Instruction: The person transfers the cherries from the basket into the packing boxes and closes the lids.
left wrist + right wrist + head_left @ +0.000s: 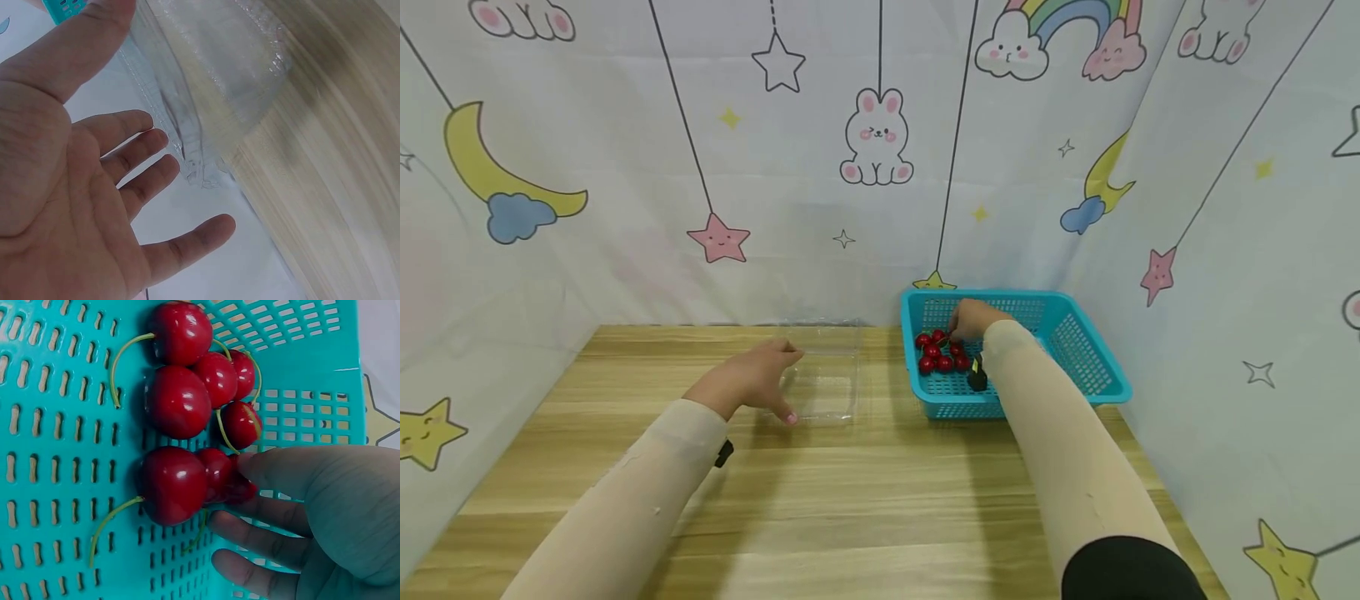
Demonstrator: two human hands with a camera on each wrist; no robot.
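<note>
Centre right, the right hand [976, 320] pinches a cherry [237, 487] in the basket [1078, 354], best gently; centre left, the left hand [752, 375] spreads, empty, beside the box [823, 392].

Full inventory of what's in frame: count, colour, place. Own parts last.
Cherries: eight visible, red with some green stems showing, in the basket's left part
Plastic basket: one, turquoise, table's far right
Plastic container: one, clear, on the table left of the basket
Table: one, light wood grain, under everything
Backdrop: count unclear, white with coloured cartoon prints, behind and beside the table
Wrist cameras: two, black, one at each wrist
Sleeves: two, cream, on both forearms
Band: one, black, around the right arm
Left hand: one, bare, at the container's left side
Right hand: one, bare, inside the basket, apparently pinching a cherry
</note>
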